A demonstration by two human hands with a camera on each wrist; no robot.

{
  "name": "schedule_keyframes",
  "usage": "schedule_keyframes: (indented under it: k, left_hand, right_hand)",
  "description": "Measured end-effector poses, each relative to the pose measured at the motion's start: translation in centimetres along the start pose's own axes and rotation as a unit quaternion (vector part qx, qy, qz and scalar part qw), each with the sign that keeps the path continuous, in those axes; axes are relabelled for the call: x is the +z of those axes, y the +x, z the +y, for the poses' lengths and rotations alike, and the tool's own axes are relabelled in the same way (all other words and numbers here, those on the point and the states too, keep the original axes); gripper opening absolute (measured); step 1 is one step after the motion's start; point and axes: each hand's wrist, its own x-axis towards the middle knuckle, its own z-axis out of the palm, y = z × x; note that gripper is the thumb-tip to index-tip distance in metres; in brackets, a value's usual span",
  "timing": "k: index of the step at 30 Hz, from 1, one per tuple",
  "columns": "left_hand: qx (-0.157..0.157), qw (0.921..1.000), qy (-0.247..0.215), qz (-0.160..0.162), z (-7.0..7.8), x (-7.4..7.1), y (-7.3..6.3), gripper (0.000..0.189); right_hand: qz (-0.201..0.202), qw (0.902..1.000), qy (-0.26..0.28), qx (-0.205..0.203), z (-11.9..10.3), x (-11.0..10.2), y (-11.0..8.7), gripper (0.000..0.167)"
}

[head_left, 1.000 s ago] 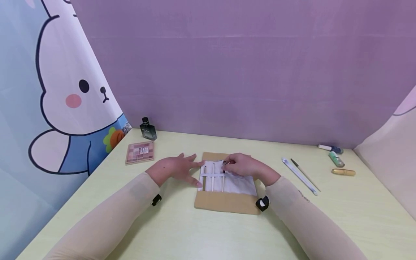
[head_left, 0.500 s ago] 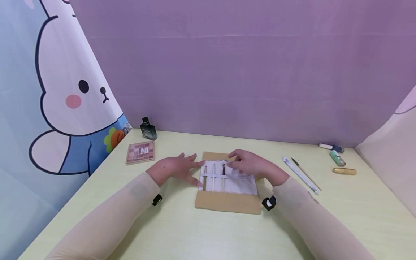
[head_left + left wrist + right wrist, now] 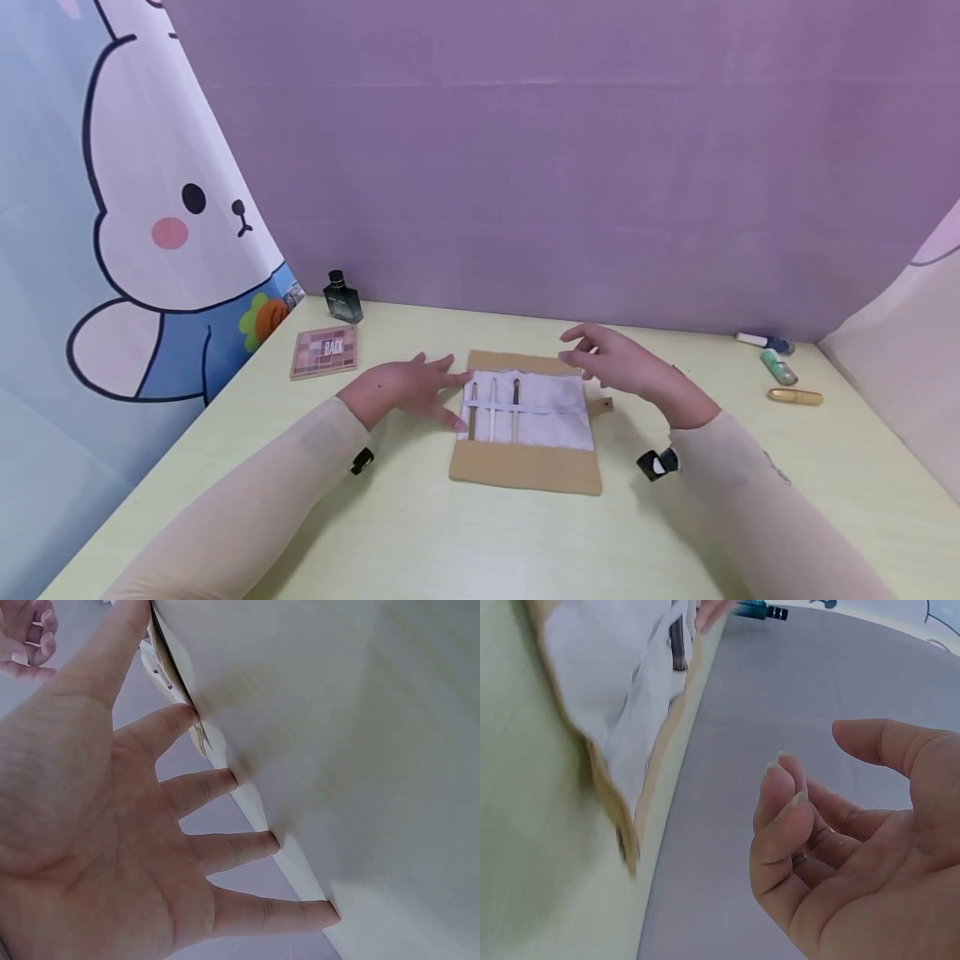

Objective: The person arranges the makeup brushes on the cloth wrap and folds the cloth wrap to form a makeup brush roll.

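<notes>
A tan brush roll (image 3: 525, 467) with a white lining lies unrolled mid-table. Three makeup brushes stand side by side under its elastic band: a brown-handled brush (image 3: 472, 417), a white brush (image 3: 492, 417) and a dark-headed brush (image 3: 516, 417). My left hand (image 3: 405, 390) rests with spread fingers on the table, thumb and forefinger at the roll's left edge. Above the roll's far right corner hovers my right hand (image 3: 618, 362), fingers loosely bent. The right wrist view shows nothing between the thumb and fingers of this right hand (image 3: 855, 840).
A palette (image 3: 324, 352) and a dark bottle (image 3: 342, 300) stand at the back left. To the far right lie a blue bottle with a white cap (image 3: 765, 342), a green-capped bottle (image 3: 778, 367) and a gold tube (image 3: 795, 397). A strap (image 3: 602, 406) sticks out from the roll's right side.
My right hand has let go of the dark-headed brush and moved right and away from the roll, now covering the loose brushes at the right. My left hand stays in place.
</notes>
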Motion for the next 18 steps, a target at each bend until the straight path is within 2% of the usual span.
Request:
schedule_keyframes:
  k: [9, 18]
  left_hand:
    - [0.001, 1.0, 0.001, 0.001, -0.1, 0.0, -0.1, 0.102]
    - [0.003, 1.0, -0.001, 0.0, 0.1, -0.1, -0.3, 0.102]
  right_hand:
    - [0.024, 0.9995, -0.016, 0.012, 1.6, -2.4, -2.1, 0.057]
    - [0.059, 0.9969, -0.041, 0.031, 5.3, -4.2, -3.6, 0.057]
